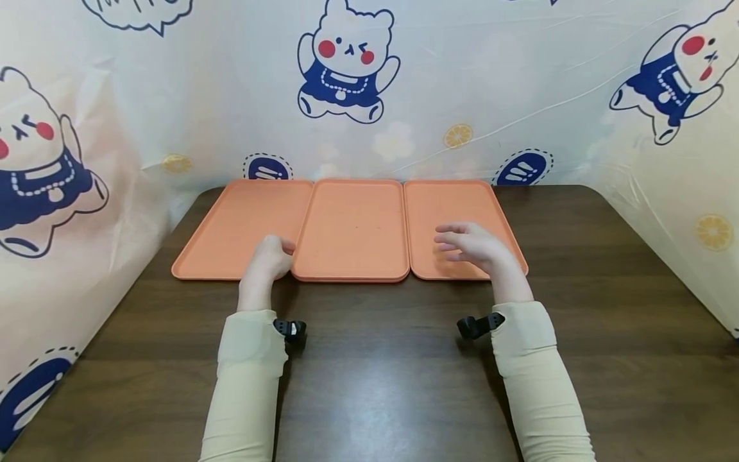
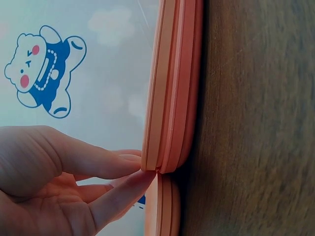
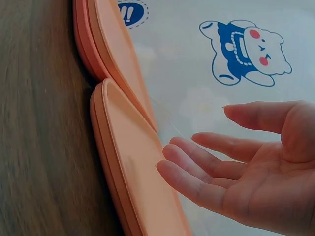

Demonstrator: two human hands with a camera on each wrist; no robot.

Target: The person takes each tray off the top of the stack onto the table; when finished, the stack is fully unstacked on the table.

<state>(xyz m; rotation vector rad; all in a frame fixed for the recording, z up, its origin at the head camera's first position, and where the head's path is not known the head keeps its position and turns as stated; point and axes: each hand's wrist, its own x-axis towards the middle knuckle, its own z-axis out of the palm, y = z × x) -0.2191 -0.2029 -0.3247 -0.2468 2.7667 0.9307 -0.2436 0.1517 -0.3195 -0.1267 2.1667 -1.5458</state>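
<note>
Three orange trays lie side by side: a left tray (image 1: 237, 224), a middle tray (image 1: 358, 228) and a right tray (image 1: 453, 204). In the left wrist view the middle one shows as two stacked trays (image 2: 172, 88). My left hand (image 1: 269, 256) is at the near left corner of the upper middle tray, thumb and forefinger pinching its edge beside the seam with the left tray. Over the right tray hovers my right hand (image 1: 473, 246), its fingers (image 3: 197, 184) loosely spread and thumb apart, holding nothing.
The trays sit at the back of a dark wooden table (image 1: 369, 372), against a cartoon-printed sheet (image 1: 491, 64). Each sleeve carries a black wrist camera, the left camera (image 1: 291, 329) and the right camera (image 1: 479, 326).
</note>
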